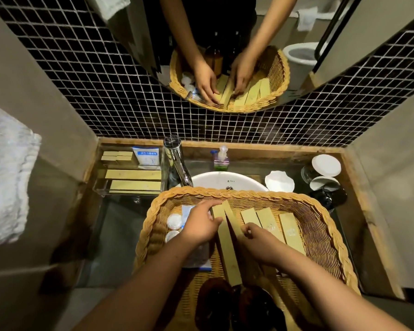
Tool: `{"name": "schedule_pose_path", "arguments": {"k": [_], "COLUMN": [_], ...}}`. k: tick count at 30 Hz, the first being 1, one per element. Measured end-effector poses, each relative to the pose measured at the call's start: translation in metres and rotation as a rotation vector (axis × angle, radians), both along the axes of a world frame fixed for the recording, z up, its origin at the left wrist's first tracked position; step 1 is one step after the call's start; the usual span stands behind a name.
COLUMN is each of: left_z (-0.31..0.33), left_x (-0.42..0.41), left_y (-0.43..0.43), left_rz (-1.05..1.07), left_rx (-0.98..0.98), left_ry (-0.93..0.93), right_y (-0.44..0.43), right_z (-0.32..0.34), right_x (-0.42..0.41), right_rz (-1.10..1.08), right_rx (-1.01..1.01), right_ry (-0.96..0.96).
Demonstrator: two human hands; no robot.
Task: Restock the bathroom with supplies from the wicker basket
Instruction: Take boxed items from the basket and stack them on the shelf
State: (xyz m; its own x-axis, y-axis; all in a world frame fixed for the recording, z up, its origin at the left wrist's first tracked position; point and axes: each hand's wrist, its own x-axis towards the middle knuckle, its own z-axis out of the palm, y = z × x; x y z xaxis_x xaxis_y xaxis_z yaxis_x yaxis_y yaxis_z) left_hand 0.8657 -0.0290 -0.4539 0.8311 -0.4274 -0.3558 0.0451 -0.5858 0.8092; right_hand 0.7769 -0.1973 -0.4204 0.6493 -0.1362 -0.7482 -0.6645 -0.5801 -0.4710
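- Sitting on the near edge of the tabletop (120,235), partly over the white sink (227,181), the wicker basket (320,225) holds long yellow boxes, round white packets (174,221) at its left and dark brown bottles (237,306) at its near end.
- The left hand (198,225) pinches the far end of a long yellow box (226,247) between thumb and fingers.
- The right hand (261,242) curls its fingers on the neighbouring box (234,225); whether it grips, I cannot tell.
- A clear tray (129,173) at far left holds more yellow boxes and a white sachet (145,157).
- A chrome tap (177,161) stands just right of it.
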Motion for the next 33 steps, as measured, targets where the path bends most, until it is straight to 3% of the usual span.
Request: {"name": "schedule_pose_path", "arguments": {"k": [2, 7, 12, 19, 23, 28, 30, 33], "left_z": [-0.001, -0.003, -0.002, -0.001, 0.009, 0.033, 0.048, 0.074], "left_x": [0.002, 0.002, 0.001, -0.006, -0.007, 0.002, 0.011, 0.037], "left_y": [0.002, 0.004, 0.003, 0.007, 0.010, 0.038, 0.056, 0.085], "left_rz": [0.025, 0.063, 0.136, 0.013, -0.033, 0.132, 0.135, 0.052], "left_rx": [-0.017, -0.036, -0.094, -0.023, -0.060, -0.246, -0.237, -0.054], "left_ry": [0.008, 0.035, 0.071, -0.090, -0.150, 0.061, -0.045, -0.374], "right_y": [0.001, 0.000, -0.004, -0.002, 0.004, 0.007, 0.012, 0.033], "right_z": [0.005, 0.004, 0.001, 0.008, 0.017, 0.033, 0.046, 0.063], "right_x": [0.001, -0.002, -0.012, 0.004, 0.012, 0.034, 0.048, 0.075], "right_rz": [-0.108, -0.174, -0.304, -0.459, -0.375, -0.023, 0.222, 0.548], "right_rx": [0.177, 0.151, 0.454, 0.646, 0.635, 0.391, 0.214, 0.052], "right_ry": [0.065, -0.069, -0.116, -0.150, -0.178, -0.337, -0.456, -0.598]}}
